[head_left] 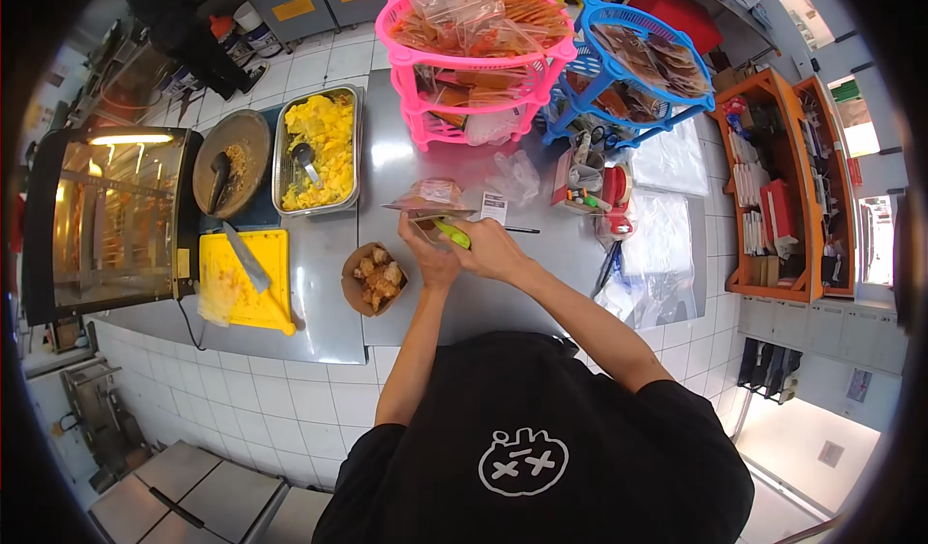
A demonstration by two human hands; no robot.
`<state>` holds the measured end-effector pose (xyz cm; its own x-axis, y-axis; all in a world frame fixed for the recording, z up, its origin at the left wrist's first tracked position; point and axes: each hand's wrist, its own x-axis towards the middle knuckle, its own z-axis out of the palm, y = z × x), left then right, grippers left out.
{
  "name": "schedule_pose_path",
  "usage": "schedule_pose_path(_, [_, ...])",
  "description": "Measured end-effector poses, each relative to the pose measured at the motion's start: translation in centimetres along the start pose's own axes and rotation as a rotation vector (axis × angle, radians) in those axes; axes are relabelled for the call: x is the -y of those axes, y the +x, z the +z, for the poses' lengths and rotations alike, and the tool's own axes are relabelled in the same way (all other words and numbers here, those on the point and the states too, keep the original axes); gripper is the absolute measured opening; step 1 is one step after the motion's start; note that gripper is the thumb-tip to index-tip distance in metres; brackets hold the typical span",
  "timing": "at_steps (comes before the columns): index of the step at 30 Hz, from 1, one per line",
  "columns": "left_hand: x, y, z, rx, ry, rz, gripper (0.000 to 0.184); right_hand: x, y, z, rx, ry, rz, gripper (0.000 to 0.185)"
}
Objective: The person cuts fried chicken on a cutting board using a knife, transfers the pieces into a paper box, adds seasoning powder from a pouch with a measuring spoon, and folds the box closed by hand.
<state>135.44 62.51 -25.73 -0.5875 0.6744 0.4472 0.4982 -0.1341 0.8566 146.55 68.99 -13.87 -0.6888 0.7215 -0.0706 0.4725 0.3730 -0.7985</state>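
Over the steel table, my left hand (431,259) is closed on a clear plastic packet (432,194) with a pale label and reddish-brown contents. My right hand (495,251) grips a small lime-green tool (452,234) against the packet's near edge. Its working end is hidden, so its exact kind does not show. Just left of my left forearm stands an open brown paper box (356,299) filled with browned fried pieces (377,275). A printed slip (494,206) and a dark pen (522,230) lie beyond my right hand.
Pink (421,128) and blue (604,109) tiered baskets full of packets stand at the back. To the left are a metal tray (278,181) of yellow food, a round pan (257,138), a knife (249,259) on a yellow board (275,297), and a glass warmer (116,220).
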Motion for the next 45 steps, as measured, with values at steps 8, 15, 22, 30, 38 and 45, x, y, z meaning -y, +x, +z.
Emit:
schedule_pose_path(8, [0.9, -0.2, 0.3, 0.061, -0.282, -0.181, 0.093, 0.4, 0.3, 2.4, -0.088, 0.094, 0.048, 0.033])
schedule_pose_path(15, [0.0, 0.4, 0.1, 0.115, -0.123, -0.089, 0.099, 0.3, 0.3, 0.7, -0.097, 0.192, 0.027, 0.034])
schedule_pose_path(22, [-1.8, 0.9, 0.8, 0.091, -0.152, -0.086, 0.115, 1.4, -1.4, -1.5, -0.302, 0.491, 0.064, 0.035])
schedule_pose_path(30, [-3.7, 3.3, 1.3, 0.091, 0.222, 0.061, 0.118, -1.9, -3.9, -5.2, -0.314, 1.091, 0.398, 0.038])
schedule_pose_path(38, [-4.0, 4.1, 1.6, 0.095, 0.189, -0.030, 0.116, -2.8, -5.6, -6.8, -0.380, 1.316, 0.400, 0.032])
schedule_pose_path(45, [-4.0, 4.3, 1.9, 0.076, 0.113, -0.078, 0.116, -1.6, -6.9, -7.9, -0.426, 1.326, 0.330, 0.034])
